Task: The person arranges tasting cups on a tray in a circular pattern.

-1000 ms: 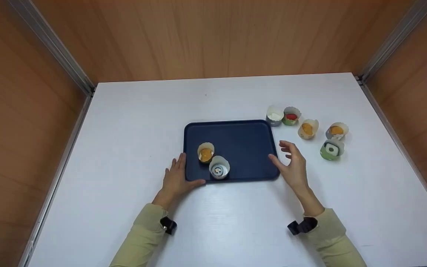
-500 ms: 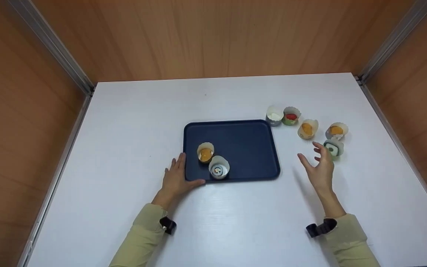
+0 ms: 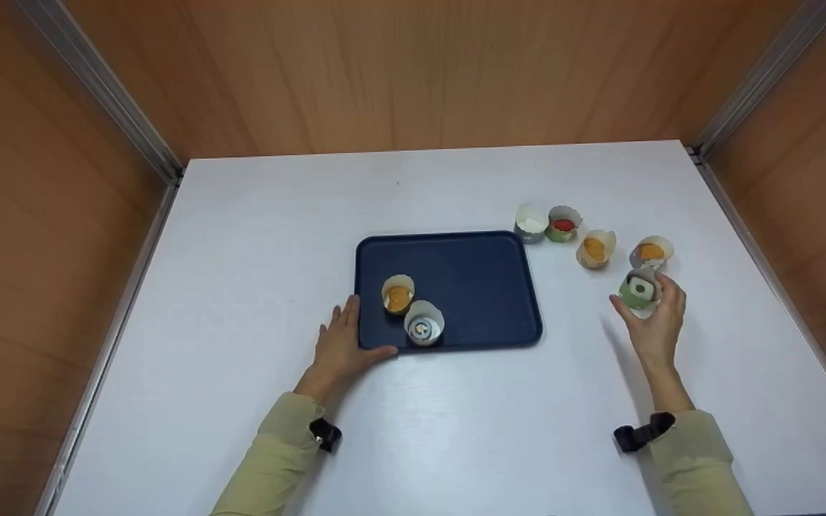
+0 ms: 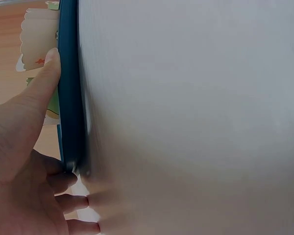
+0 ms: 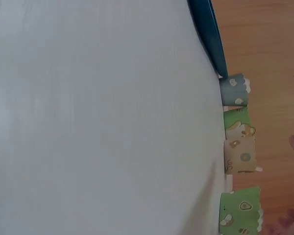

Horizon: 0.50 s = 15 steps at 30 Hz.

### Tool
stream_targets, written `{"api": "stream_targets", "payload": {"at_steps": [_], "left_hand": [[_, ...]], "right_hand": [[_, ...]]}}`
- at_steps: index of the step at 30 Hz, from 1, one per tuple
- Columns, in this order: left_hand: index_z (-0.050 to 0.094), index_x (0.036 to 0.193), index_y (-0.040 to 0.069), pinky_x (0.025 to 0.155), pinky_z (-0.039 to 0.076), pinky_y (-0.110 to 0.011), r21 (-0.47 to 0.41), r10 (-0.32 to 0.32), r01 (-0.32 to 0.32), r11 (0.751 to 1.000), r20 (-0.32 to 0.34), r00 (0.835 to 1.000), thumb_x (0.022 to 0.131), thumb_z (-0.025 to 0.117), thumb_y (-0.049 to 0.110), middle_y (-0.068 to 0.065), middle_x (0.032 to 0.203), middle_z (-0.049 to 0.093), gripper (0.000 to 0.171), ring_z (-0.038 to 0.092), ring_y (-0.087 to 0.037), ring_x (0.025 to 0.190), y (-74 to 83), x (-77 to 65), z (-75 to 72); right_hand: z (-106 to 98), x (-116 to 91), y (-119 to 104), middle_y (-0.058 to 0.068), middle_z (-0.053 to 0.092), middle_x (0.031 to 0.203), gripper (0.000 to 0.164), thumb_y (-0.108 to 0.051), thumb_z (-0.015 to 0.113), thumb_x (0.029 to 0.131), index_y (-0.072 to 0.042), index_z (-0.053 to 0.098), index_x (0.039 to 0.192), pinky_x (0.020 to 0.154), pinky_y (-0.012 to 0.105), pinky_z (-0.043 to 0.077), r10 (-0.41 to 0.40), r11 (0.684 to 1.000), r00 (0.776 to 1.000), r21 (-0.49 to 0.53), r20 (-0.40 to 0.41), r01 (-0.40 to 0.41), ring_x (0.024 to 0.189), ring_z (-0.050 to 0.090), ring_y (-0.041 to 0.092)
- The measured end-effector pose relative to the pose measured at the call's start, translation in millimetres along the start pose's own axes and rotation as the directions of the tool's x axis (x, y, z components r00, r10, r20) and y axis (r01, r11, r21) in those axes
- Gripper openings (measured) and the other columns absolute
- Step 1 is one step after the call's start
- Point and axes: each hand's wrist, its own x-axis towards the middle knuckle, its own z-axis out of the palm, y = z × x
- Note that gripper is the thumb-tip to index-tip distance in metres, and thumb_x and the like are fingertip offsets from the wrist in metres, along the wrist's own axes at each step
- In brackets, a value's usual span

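My left hand (image 3: 340,350) rests at the near left corner of a dark blue tray (image 3: 477,287), its thumb along the near rim and its fingers at the left side. Two paper baking cups stand on the tray: one with an orange filling (image 3: 399,297) and a pale one with a small round pattern inside (image 3: 424,326). My right hand (image 3: 657,326) is spread around a green paper cup (image 3: 628,292) with a white ring-shaped piece inside, thumb left and fingers right. In the right wrist view, the fingertips hover above the green cup (image 5: 240,210), apart from it.
Beyond the tray's far right corner stand a pale cup (image 3: 531,223), a green cup with red inside (image 3: 563,226) and a beige cup with orange (image 3: 596,249). Another orange-filled cup (image 3: 651,252) stands just behind the green one. Wooden panels (image 3: 420,79) enclose the white table.
My right hand has moved rightward from the tray's right edge to the green cup, its thumb and fingers now around it. My left hand, the tray and the cups have stayed in place.
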Motion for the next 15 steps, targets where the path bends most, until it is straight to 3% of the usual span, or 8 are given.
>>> {"api": "stream_targets", "payload": {"at_steps": [15], "left_hand": [[0.009,0.142,0.002,0.1,0.015,-0.056,-0.003,0.003,-0.003,1.0,0.009,1.0,0.063,0.06,0.068,-0.014,0.146,0.013,0.115,0.012,-0.036,0.131,-0.1,0.3,0.0]], "right_hand": [[-5,16,27,0.022,0.02,0.133,0.089,-0.016,0.075,0.07,-0.002,0.019,0.137,0.105,0.038,0.018,0.198,0.979,0.974,-0.073,0.107,-0.191,0.126,0.02,0.032]]}}
